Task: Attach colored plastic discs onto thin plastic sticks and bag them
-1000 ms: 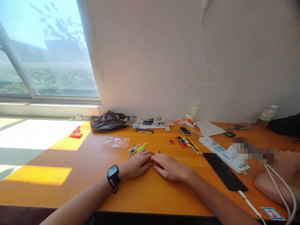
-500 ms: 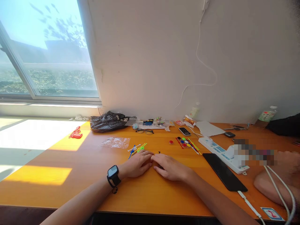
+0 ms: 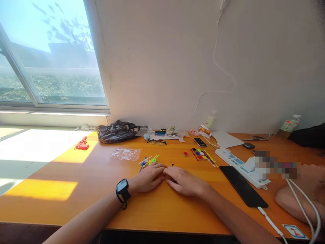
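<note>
My left hand point(image 3: 148, 178), with a ring and a black smartwatch point(image 3: 123, 189) on the wrist, rests on the orange table point(image 3: 76, 183). My right hand point(image 3: 184, 182) lies beside it, palm down. Their fingertips meet and press together over something small that I cannot make out; a dark bit shows under the right hand. A tiny black piece point(image 3: 172, 165) lies just beyond the fingers. Coloured plastic sticks point(image 3: 148, 160) lie close behind my left hand.
Farther back are a clear plastic bag point(image 3: 124, 154), glasses point(image 3: 156, 142), a black bag point(image 3: 116, 131), coloured discs point(image 3: 200, 153), a phone point(image 3: 200, 142). To the right lie a power strip point(image 3: 241, 162) and a black tablet point(image 3: 243, 186). Another person's arm point(image 3: 299, 200) rests at the right edge. A red toy point(image 3: 82, 144) sits at the left.
</note>
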Action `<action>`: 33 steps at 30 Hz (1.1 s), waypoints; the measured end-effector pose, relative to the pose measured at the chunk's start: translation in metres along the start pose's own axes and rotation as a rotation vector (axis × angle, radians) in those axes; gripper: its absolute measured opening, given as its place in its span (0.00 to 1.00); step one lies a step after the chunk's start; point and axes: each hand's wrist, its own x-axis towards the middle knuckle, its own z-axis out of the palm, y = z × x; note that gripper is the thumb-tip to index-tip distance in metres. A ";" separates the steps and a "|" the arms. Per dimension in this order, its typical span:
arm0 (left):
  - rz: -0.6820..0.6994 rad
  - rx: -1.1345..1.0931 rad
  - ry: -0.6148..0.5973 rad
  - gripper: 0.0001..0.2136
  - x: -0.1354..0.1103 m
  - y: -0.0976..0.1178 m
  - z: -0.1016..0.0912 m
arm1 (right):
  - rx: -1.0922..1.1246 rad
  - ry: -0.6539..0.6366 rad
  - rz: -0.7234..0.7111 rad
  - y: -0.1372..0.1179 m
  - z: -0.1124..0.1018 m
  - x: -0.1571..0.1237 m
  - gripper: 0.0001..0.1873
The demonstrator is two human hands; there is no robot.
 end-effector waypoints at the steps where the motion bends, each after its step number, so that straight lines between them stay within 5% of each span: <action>1: 0.004 0.003 0.000 0.09 0.000 0.001 -0.001 | -0.001 0.000 -0.004 0.000 0.000 0.000 0.07; 33: 0.010 -0.013 -0.012 0.11 0.000 0.002 -0.001 | 0.005 -0.030 0.008 -0.004 -0.004 -0.001 0.08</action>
